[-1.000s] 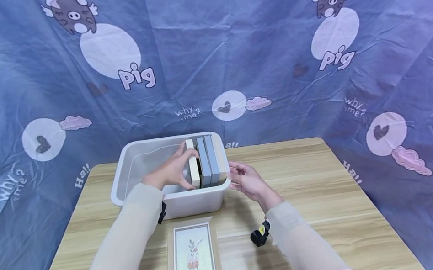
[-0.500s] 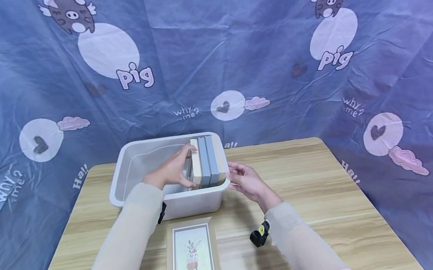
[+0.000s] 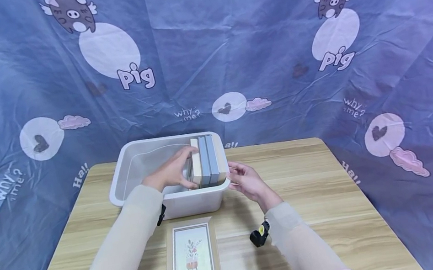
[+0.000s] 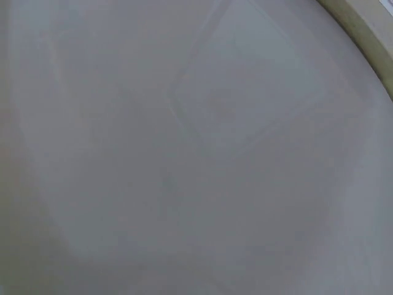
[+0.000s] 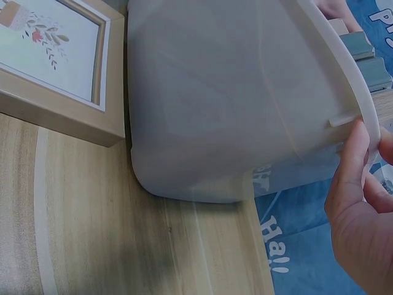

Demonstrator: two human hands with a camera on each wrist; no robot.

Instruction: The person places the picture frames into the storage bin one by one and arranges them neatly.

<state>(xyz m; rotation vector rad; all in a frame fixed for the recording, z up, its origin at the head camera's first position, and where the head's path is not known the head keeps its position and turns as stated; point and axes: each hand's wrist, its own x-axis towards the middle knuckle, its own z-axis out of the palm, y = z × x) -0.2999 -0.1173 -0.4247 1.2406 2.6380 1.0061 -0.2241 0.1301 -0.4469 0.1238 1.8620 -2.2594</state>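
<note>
A light grey plastic bin (image 3: 194, 201) stands at the back of the table. Several picture frames, seen edge-on, stand upright against its right end: a cream frame (image 3: 196, 161), two blue frames (image 3: 211, 154) and another cream one (image 3: 221, 159). Inside the bin, my left hand (image 3: 171, 169) holds the leftmost cream frame, thumb at the near end and fingers at the far end. My right hand (image 3: 248, 181) pinches the bin's right rim; the right wrist view shows the thumb outside the wall (image 5: 350, 160). Only the bin's outer wall fills most of the left wrist view.
A wooden picture frame (image 3: 215, 255) with a potted-plant print lies face up in front of the bin. The wood-grain table (image 3: 311, 186) ends at a blue printed cloth (image 3: 271, 53) behind and at both sides.
My left hand has moved the cream frame slightly right, against the blue frames, closing the dark gap between them. The right hand stays on the rim.
</note>
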